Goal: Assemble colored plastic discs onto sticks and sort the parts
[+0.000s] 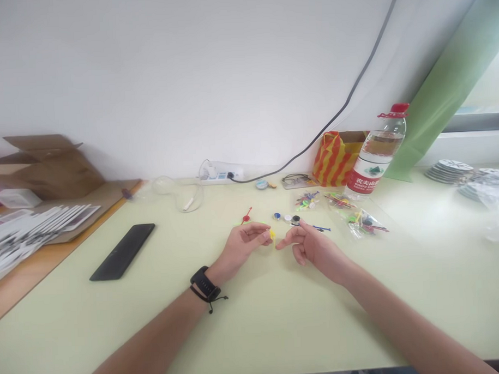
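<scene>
My left hand (pixel 245 244), with a black watch on its wrist, pinches a small yellow plastic piece (pixel 272 235) between thumb and fingertips. Close to its right is my right hand (pixel 311 244), its fingers apart and partly curled, with nothing visible in them. One fingertip of it points at the yellow piece; whether it touches is hard to tell. Just beyond my left hand lies a red piece with an arrow-shaped pointer (pixel 246 217). Small round pieces, a blue one (pixel 277 216), a white one (pixel 287 218) and a black one (pixel 296 220), lie behind my hands, beside a dark blue pointer (pixel 322 228).
Clear bags of coloured pointers (pixel 363 225) lie right of my hands, before a water bottle (pixel 374 155) and a striped bag (pixel 334 159). Stacked discs (pixel 449 172) stand far right. A black flat case (pixel 123 252) lies left; a power strip (pixel 220 173) sits by the wall.
</scene>
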A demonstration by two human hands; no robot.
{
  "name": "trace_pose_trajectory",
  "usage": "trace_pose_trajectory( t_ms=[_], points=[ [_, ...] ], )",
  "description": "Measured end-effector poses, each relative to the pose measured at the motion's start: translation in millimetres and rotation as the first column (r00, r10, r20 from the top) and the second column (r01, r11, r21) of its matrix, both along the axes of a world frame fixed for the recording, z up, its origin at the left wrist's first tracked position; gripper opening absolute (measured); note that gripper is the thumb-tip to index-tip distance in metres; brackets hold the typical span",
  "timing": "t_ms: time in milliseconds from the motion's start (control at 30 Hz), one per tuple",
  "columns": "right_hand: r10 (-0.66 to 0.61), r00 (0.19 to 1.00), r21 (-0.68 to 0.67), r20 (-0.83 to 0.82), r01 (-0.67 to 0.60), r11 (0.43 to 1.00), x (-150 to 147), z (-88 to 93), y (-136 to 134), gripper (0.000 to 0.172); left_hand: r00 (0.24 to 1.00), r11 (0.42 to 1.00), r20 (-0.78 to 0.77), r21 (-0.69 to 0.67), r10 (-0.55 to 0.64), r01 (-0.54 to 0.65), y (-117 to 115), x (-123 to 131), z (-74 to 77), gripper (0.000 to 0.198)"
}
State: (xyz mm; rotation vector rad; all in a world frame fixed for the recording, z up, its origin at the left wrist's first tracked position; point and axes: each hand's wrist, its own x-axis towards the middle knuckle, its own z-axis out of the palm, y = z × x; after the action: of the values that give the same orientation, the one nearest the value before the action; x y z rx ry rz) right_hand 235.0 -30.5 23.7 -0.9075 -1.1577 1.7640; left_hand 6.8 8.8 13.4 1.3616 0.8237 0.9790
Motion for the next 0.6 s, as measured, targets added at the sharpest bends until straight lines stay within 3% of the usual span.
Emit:
trace_pose_trajectory(
  t_ms=[167,267,367,500,567,600],
  points=[
    [-0.005,1.000,0.021,0.029,0.004,1.000,-0.1,-1.2,-1.3,0.053,1.000,1.000,0.009,0.009,-0.009,0.009,1.1,0.2,-2.7,0.033],
    [-0.110,0.985,0.120,0.134,0.094,0.988,-2.4,-0.2,-4.7,0.047,1.000,1.000,0.013,0.010,-0.020,0.020,1.0,0.1,-3.0,0.032],
    [-0.242,0.941,0.286,0.236,0.170,0.943,-5.8,-2.1,-7.7,0.044,1.000,1.000,0.016,0.005,-0.023,0.023,0.6,0.2,-2.1,0.032],
    [-0.291,0.921,0.426,0.260,0.161,0.890,-9.2,-10.1,-9.3,0.072,1.000,0.999,0.008,-0.026,-0.030,0.030,-0.2,0.3,-0.8,0.034],
    [-0.322,0.897,0.502,0.302,0.137,0.854,-8.7,-13.5,-9.3,0.068,0.999,0.999,-0.003,-0.030,-0.042,0.042,-0.5,0.2,-0.8,0.034],
    [-0.341,0.878,0.534,0.336,0.121,0.837,-7.8,-14.4,-9.0,0.058,0.999,0.998,-0.005,-0.030,-0.050,0.050,-0.7,0.1,-1.0,0.033]
  ],
)
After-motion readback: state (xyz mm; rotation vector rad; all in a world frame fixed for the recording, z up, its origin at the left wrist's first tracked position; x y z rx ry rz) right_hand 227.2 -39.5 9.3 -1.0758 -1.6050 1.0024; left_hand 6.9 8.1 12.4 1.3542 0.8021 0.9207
